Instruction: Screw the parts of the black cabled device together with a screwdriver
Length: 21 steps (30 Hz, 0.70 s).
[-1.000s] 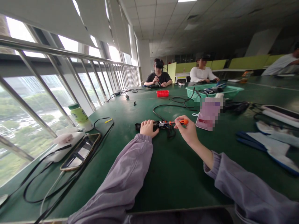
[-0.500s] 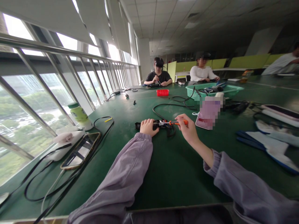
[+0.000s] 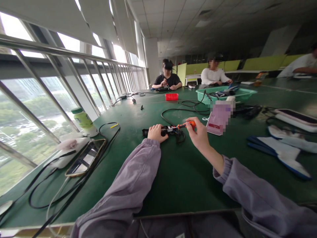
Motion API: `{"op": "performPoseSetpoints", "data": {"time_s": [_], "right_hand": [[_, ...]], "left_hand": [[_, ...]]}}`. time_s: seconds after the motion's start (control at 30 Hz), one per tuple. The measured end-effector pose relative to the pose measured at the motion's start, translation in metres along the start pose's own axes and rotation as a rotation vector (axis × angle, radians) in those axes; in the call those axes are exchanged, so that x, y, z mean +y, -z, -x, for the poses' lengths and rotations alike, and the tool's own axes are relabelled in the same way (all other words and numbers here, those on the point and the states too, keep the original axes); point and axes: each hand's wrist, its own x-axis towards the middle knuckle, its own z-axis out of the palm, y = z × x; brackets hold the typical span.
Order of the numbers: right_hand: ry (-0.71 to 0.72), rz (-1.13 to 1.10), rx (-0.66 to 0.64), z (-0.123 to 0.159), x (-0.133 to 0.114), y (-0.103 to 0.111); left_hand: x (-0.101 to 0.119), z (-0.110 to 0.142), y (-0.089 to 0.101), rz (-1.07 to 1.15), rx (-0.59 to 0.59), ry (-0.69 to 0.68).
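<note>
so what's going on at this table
The person's left hand holds a black device down on the green table, while the right hand grips an orange-handled screwdriver, its shaft reaching to the device's wired end. Whether the tip is in a screw is too small to tell. Across the table, a co-worker in a black top is bent over another dark item, near a red basket.

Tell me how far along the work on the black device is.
Looks done: the black device seems opened, with parts and wires showing.
In hand: the left hand steadies it while the right hand points the orange screwdriver at it.
Left, probably: finishing the screwdriver work and closing it up; individual screws are too small to make out.
</note>
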Motion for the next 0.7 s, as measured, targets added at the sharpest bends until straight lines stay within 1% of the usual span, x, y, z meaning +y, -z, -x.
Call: {"op": "performPoseSetpoints", "data": {"time_s": [0.1,0.2,0.3,0.37,0.53,0.7], "right_hand": [[-0.010,0.029,0.020,0.0006,-0.0031,0.0005],[-0.022,-0.037,0.049,0.0018,-0.0032,0.0001],[0.017,-0.086,0.079,0.0029,-0.0016,-0.0006],[0.030,-0.082,0.071,0.0033,-0.0016,-0.0007],[0.019,0.016,0.053,0.0039,-0.0050,0.0004],[0.065,-0.047,0.068,0.0042,-0.0052,0.0018]], "left_hand": [[0.0004,0.0008,0.0010,0.002,-0.007,-0.003],[0.0002,0.0014,0.0011,0.004,-0.014,-0.013],[-0.0006,0.0016,-0.0003,0.002,-0.015,-0.018],[-0.0010,0.0018,-0.0014,-0.011,-0.015,-0.020],[-0.0002,0.0029,-0.0012,-0.054,-0.014,-0.021],[0.0011,0.0043,0.0002,-0.061,-0.030,-0.023]]}}
